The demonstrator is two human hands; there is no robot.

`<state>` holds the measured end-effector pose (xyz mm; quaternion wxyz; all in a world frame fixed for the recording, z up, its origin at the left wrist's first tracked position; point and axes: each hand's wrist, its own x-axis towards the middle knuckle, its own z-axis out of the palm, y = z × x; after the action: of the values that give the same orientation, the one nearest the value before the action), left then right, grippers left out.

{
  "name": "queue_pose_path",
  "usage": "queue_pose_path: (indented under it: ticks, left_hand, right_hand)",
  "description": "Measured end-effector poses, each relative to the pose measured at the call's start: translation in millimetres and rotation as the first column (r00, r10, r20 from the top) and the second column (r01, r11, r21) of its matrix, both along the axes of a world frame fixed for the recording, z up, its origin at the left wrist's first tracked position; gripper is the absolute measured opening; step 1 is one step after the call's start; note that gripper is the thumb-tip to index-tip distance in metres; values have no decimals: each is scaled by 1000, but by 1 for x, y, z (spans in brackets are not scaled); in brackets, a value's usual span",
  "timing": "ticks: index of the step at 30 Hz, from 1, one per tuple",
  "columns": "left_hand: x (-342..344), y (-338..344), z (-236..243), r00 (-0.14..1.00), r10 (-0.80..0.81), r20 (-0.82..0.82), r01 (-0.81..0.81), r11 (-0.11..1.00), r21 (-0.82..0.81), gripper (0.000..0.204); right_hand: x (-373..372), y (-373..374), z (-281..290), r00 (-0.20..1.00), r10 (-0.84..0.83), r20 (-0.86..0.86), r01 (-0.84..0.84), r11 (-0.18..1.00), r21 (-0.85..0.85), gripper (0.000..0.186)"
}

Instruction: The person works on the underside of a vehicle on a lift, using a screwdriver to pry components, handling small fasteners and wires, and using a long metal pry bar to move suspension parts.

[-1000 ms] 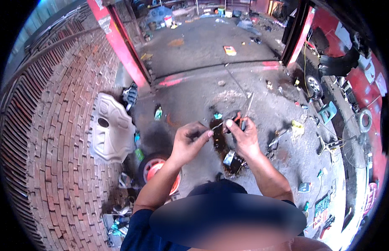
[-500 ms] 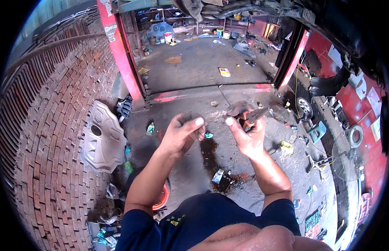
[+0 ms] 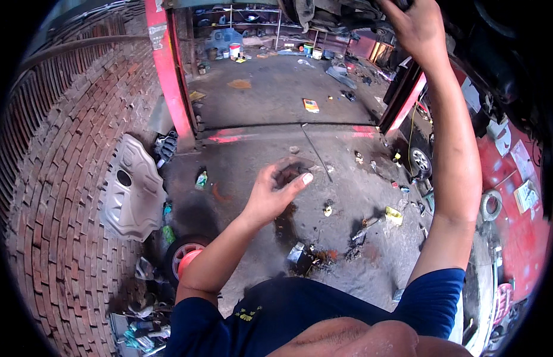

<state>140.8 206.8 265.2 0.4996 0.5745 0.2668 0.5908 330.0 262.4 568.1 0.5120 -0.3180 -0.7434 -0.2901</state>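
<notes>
My left hand point(image 3: 283, 185) is in the middle of the view, raised above the floor. Its fingers are loosely curled and dark with grease, and the thumb stands apart from them; I make out no object in it. My right arm stretches up to the top right, where my right hand point(image 3: 420, 31) reaches the dark underside of a raised vehicle point(image 3: 502, 65). The thumb points up past the upper edge. The fingertips are out of sight, so whatever they hold or touch is hidden, and no pliers show.
Red lift posts point(image 3: 169, 77) stand on both sides, with a brick wall point(image 3: 68, 208) at left. Against it leans a beige molded panel point(image 3: 132, 187). A wheel point(image 3: 184, 253) lies near my left elbow. A thin rod point(image 3: 318, 152), a yellow packet point(image 3: 393, 215) and oily debris lie on the floor.
My right hand has risen from chest height to the vehicle's underside; the orange-handled pliers it held are no longer visible. My left hand has shifted slightly right, its thumb farther from the fingers.
</notes>
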Motion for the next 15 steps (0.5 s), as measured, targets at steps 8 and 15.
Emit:
queue_pose_path:
  ticks: [8, 15]
  left_hand:
    - [-14, -11, -2, 988, -40, -148, 9, 978, -206, 52]
    - [-12, -8, -19, 992, -28, -119, 16, 995, -102, 27]
  right_hand:
    - [-5, 27, 13, 970, -11, 244, 3, 999, 33, 19]
    - [-10, 31, 17, 941, -14, 337, -9, 998, 67, 17]
